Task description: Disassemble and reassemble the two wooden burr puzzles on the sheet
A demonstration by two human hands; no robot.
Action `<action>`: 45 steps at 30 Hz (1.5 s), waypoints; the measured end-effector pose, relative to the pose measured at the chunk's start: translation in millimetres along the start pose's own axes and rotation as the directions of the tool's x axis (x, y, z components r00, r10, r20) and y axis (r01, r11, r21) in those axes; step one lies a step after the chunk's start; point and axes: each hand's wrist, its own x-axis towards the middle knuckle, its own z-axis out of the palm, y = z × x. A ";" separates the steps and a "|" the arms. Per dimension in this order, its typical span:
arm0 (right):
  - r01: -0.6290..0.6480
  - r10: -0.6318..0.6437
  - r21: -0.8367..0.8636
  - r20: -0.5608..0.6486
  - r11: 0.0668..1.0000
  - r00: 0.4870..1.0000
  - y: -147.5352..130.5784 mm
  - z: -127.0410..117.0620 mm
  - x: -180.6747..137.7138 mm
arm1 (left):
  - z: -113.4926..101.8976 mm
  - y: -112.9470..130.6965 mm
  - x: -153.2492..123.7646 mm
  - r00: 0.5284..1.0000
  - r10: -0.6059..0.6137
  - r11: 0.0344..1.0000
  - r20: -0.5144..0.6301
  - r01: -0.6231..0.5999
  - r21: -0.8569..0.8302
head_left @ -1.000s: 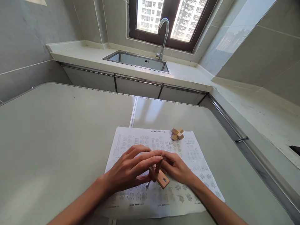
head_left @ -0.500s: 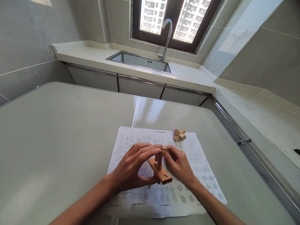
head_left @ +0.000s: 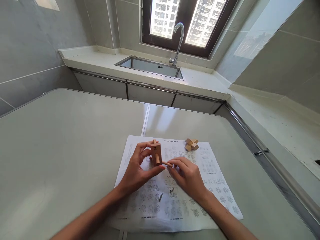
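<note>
– how much room?
– the desk (head_left: 82, 143) spreads wide at nine o'clock, far edge at twelve.
– the wooden block (head_left: 155, 152)?
– grasped in the left hand (head_left: 137, 167); at its four o'clock, the right hand (head_left: 188, 173) pinches a slim stick (head_left: 167, 164).
– any change?
– half a second ago the block's numbered end pointed toward five; now it's up at twelve.

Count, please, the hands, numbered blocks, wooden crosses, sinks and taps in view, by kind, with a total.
Hands (left hand, right hand): 2
Numbered block: 1
Wooden cross: 1
Sink: 1
Tap: 1
Total: 6
</note>
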 end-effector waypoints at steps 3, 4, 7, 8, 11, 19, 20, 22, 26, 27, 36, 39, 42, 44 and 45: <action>0.027 -0.027 -0.017 0.005 0.999 1.000 0.0 -0.2 0.9 | -0.6 2.2 4.3 0.994 -0.110 0.984 0.007 0.109 -0.142; 0.035 -0.035 -0.018 0.011 0.999 0.999 -0.4 -0.3 1.3 | -1.0 3.6 5.4 0.991 -0.137 0.975 0.013 0.137 -0.173; 0.063 -0.063 -0.010 0.041 0.998 0.997 -2.3 -0.8 2.6 | -2.7 7.9 7.4 0.977 -0.211 0.953 0.020 0.211 -0.217; 0.074 -0.074 -0.006 0.048 0.997 0.996 -2.9 -0.9 3.0 | -3.5 8.6 7.6 0.972 -0.234 0.948 0.019 0.233 -0.218; 0.098 -0.098 -0.005 0.062 0.995 0.993 -3.9 -1.0 4.0 | -6.4 6.1 7.9 0.962 -0.271 0.934 0.019 0.268 -0.235; 0.098 -0.099 0.006 0.083 0.995 0.992 -4.1 -1.7 4.6 | -14.7 -10.1 12.7 0.948 -0.200 0.838 0.250 0.297 -0.458; 0.097 -0.098 0.010 0.087 0.995 0.991 -4.2 -1.8 4.5 | -15.8 -10.5 13.6 0.942 -0.183 0.831 0.281 0.301 -0.467; 0.087 -0.089 0.023 0.089 0.996 0.992 -4.4 -1.8 4.4 | -17.6 -10.8 15.3 0.931 -0.160 0.823 0.329 0.310 -0.476; -0.063 0.057 0.142 0.050 0.988 0.997 -3.9 -2.4 4.5 | -19.3 -8.6 17.0 0.907 -0.167 0.813 0.387 0.349 -0.466; -0.125 0.120 0.203 0.038 0.971 0.992 -3.6 -3.1 4.7 | -19.4 -7.4 16.9 0.893 -0.171 0.811 0.416 0.367 -0.456; -0.383 0.257 0.714 0.284 0.586 0.924 -2.0 -11.5 9.1 | -18.5 1.6 11.5 0.762 -0.204 0.784 0.614 0.503 -0.364; -0.413 0.252 0.740 0.327 0.532 0.911 -2.6 -12.8 9.6 | -18.0 1.4 10.5 0.749 -0.216 0.779 0.627 0.519 -0.352; -0.435 0.265 0.740 0.346 0.512 0.900 -2.5 -13.2 8.9 | -17.0 2.3 10.3 0.751 -0.230 0.781 0.620 0.522 -0.343; -0.444 0.268 0.740 0.354 0.506 0.896 -1.9 -13.0 8.4 | -16.6 3.4 10.6 0.759 -0.227 0.785 0.611 0.514 -0.347; -0.446 0.270 0.740 0.356 0.503 0.895 -1.5 -12.8 8.2 | -16.6 3.8 10.8 0.762 -0.224 0.786 0.608 0.510 -0.350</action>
